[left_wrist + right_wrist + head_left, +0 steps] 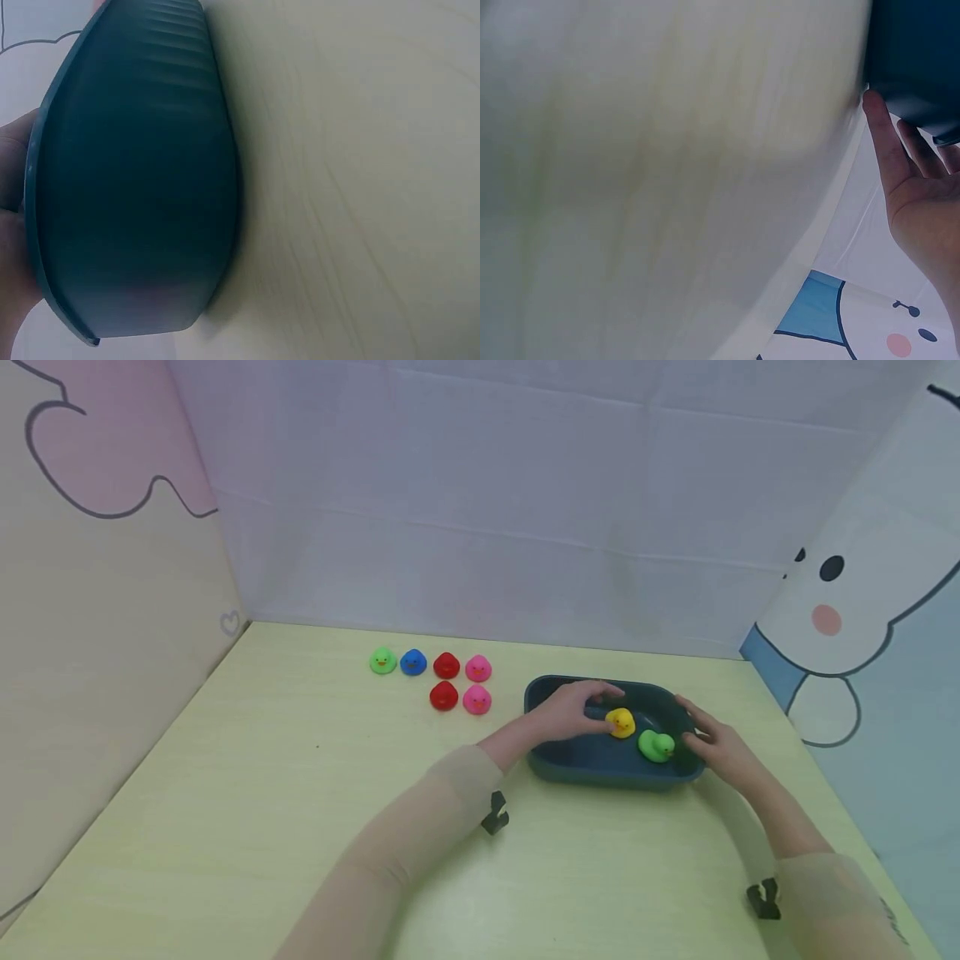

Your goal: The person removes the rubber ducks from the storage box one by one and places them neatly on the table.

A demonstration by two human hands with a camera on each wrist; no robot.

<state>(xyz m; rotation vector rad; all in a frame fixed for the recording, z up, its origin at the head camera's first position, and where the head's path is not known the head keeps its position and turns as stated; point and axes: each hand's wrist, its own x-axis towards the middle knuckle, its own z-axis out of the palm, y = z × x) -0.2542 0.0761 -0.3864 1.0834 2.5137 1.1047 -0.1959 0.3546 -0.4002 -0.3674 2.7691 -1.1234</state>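
Observation:
A dark blue-green plastic tub (592,775) stands on the table at the right. Inside it sit a yellow rubber duck (622,723) and a green rubber duck (657,746). My left hand (573,712) reaches over the tub's left side, thumb tip beside the yellow duck, fingers extended above it. The left wrist view shows mostly the tub's outer wall (135,165), with part of the hand behind its rim. At the tub's right end my right hand (722,752) holds the rim; in the right wrist view its fingers (887,142) lie along the tub's outside.
Farther back, left of the tub, several rubber ducks stand in two rows: a green duck (382,661), a blue duck (413,662), red ducks (444,696) and pink ducks (477,699). A pale wood-grain table (300,810) meets cloth-covered walls at the back and sides.

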